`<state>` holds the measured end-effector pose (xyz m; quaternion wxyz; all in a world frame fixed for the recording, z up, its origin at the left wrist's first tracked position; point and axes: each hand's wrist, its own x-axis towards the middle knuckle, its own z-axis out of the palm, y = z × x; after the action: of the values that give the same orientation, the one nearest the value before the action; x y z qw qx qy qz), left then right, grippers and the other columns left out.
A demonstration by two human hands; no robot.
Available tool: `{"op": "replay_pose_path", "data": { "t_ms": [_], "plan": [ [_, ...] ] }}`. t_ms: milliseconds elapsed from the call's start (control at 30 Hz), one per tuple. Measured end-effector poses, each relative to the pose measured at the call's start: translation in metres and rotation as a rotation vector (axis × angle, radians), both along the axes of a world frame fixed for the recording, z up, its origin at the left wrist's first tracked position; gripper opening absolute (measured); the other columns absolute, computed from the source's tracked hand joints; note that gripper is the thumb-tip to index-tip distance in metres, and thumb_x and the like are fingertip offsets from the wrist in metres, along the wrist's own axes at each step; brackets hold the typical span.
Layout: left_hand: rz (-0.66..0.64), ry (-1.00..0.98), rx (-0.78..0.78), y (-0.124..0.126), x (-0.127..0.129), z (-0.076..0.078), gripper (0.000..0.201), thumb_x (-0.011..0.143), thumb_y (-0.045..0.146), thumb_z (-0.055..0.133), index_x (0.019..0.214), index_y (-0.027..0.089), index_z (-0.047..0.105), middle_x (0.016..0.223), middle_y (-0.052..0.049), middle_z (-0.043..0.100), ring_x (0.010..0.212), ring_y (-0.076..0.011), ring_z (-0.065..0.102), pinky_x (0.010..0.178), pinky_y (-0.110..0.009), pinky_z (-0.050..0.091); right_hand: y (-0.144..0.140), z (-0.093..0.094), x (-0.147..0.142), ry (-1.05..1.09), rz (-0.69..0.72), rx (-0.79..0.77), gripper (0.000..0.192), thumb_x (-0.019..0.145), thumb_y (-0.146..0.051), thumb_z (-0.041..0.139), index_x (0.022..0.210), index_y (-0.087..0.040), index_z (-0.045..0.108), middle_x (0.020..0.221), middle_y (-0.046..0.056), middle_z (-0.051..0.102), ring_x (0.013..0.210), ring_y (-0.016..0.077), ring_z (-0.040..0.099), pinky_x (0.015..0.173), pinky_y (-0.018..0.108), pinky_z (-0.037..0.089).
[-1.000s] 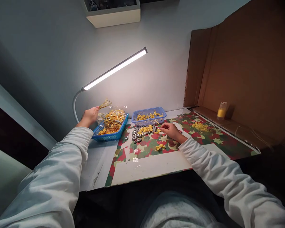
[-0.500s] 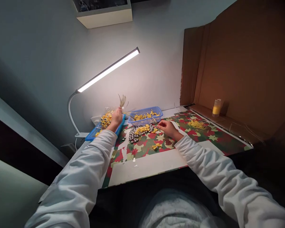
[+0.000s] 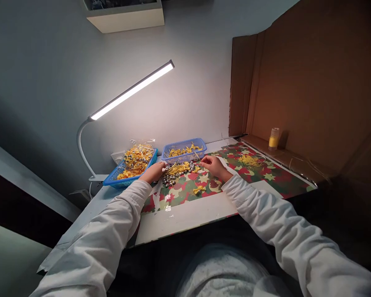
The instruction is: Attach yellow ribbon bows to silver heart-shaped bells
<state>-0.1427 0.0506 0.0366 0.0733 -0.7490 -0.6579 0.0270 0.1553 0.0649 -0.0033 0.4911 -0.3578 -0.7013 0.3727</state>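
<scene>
My left hand (image 3: 153,171) rests low on the patterned mat (image 3: 256,175), its fingers closed on a small bunch of yellow ribbon strands (image 3: 170,168) that it holds against a pile of silver bells and yellow bows (image 3: 177,172). My right hand (image 3: 212,165) sits on the other side of that pile, fingers pinched on a thin strand or thread too fine to make out. A single yellow bow (image 3: 199,189) lies on the mat nearer to me.
A blue basket (image 3: 113,179) holding a clear bag of yellow and silver pieces stands at the left; a second blue basket (image 3: 183,155) with yellow bows is behind the pile. A desk lamp (image 3: 131,90) arches overhead. Cardboard (image 3: 299,78) walls the right side, with a small yellow bottle (image 3: 273,139).
My left hand lifted ribbon strands from the bag in the left basket, swung right and came down onto the pile. The right hand stayed by the pile. My view shifted left.
</scene>
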Motion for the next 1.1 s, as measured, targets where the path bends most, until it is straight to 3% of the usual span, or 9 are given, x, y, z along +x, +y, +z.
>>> {"op": "replay_pose_path", "data": {
  "t_ms": [100,200,333,500,600,700,833,967,1100],
  "plan": [
    [-0.061,-0.034,0.035,0.000,-0.010,0.009,0.039,0.077,0.006,0.048,0.112,0.012,0.063,0.118,-0.016,0.065,0.109,-0.0270,0.062,0.093,-0.033,0.047,0.001,-0.001,0.001,-0.002,-0.008,0.024,0.021,0.069,-0.038,0.062,0.066,-0.018,0.057,0.068,0.001,0.061,0.063,0.0134,0.052,0.061,0.027,0.042],
    [-0.218,-0.051,-0.012,-0.003,-0.016,0.013,0.049,0.066,0.013,0.060,0.115,0.014,0.064,0.118,-0.013,0.065,0.109,-0.0286,0.060,0.091,-0.034,0.048,0.002,-0.001,0.003,0.002,0.003,0.038,0.022,0.069,-0.039,0.062,0.067,-0.018,0.058,0.067,0.001,0.061,0.063,0.0134,0.053,0.060,0.026,0.042],
    [-0.302,-0.048,-0.066,-0.006,-0.014,0.003,0.052,0.063,0.023,0.065,0.115,0.020,0.064,0.119,-0.009,0.066,0.110,-0.0280,0.059,0.093,-0.034,0.047,0.002,-0.001,0.003,0.003,0.015,0.022,0.021,0.070,-0.038,0.062,0.069,-0.018,0.059,0.067,0.001,0.062,0.063,0.0138,0.054,0.060,0.027,0.042],
    [-0.192,-0.196,-0.050,0.001,-0.012,-0.006,0.026,0.075,0.035,0.057,0.093,0.022,0.070,0.095,-0.006,0.073,0.087,-0.0226,0.067,0.077,-0.029,0.050,0.000,-0.002,0.000,0.012,0.004,0.028,0.021,0.068,-0.038,0.063,0.066,-0.017,0.059,0.064,0.000,0.060,0.060,0.0122,0.050,0.058,0.026,0.039],
    [-0.092,-0.253,-0.041,0.005,-0.015,0.001,0.027,0.075,0.039,0.057,0.087,0.019,0.070,0.087,-0.007,0.073,0.079,-0.0234,0.067,0.070,-0.030,0.049,0.000,-0.001,-0.001,0.058,0.012,-0.013,0.021,0.066,-0.038,0.065,0.065,-0.018,0.058,0.064,-0.001,0.059,0.060,0.0118,0.050,0.060,0.027,0.040],
    [-0.098,-0.261,0.045,0.004,-0.010,0.011,0.030,0.065,0.029,0.063,0.092,0.017,0.070,0.096,-0.010,0.072,0.087,-0.0252,0.066,0.076,-0.032,0.049,-0.001,0.003,-0.001,0.192,0.050,-0.103,0.024,0.063,-0.039,0.069,0.065,-0.018,0.057,0.063,-0.002,0.059,0.063,0.0123,0.052,0.064,0.028,0.043],
    [-0.214,-0.374,0.177,-0.016,0.028,0.019,0.035,0.067,0.025,0.059,0.099,0.015,0.068,0.103,-0.011,0.068,0.088,-0.0231,0.063,0.076,-0.032,0.050,-0.006,0.013,0.003,0.466,0.173,-0.223,0.028,0.061,-0.039,0.075,0.073,-0.020,0.059,0.074,-0.001,0.066,0.075,0.0133,0.062,0.076,0.028,0.048],
    [-0.472,-0.496,-0.066,-0.048,0.089,0.012,0.027,0.075,0.042,0.062,0.088,0.018,0.068,0.089,-0.006,0.069,0.079,-0.0197,0.062,0.070,-0.029,0.048,-0.010,0.024,0.012,0.736,0.290,-0.297,0.029,0.061,-0.036,0.081,0.075,-0.021,0.060,0.079,-0.001,0.069,0.081,0.0131,0.066,0.082,0.026,0.051],
    [-0.485,-0.469,-0.084,-0.063,0.123,-0.001,0.028,0.073,0.042,0.067,0.087,0.019,0.067,0.087,-0.006,0.069,0.077,-0.0196,0.061,0.067,-0.029,0.046,-0.007,0.035,0.021,0.866,0.330,-0.324,0.032,0.058,-0.032,0.085,0.074,-0.022,0.059,0.073,-0.004,0.069,0.074,0.0121,0.067,0.078,0.026,0.054]
  ]
}}
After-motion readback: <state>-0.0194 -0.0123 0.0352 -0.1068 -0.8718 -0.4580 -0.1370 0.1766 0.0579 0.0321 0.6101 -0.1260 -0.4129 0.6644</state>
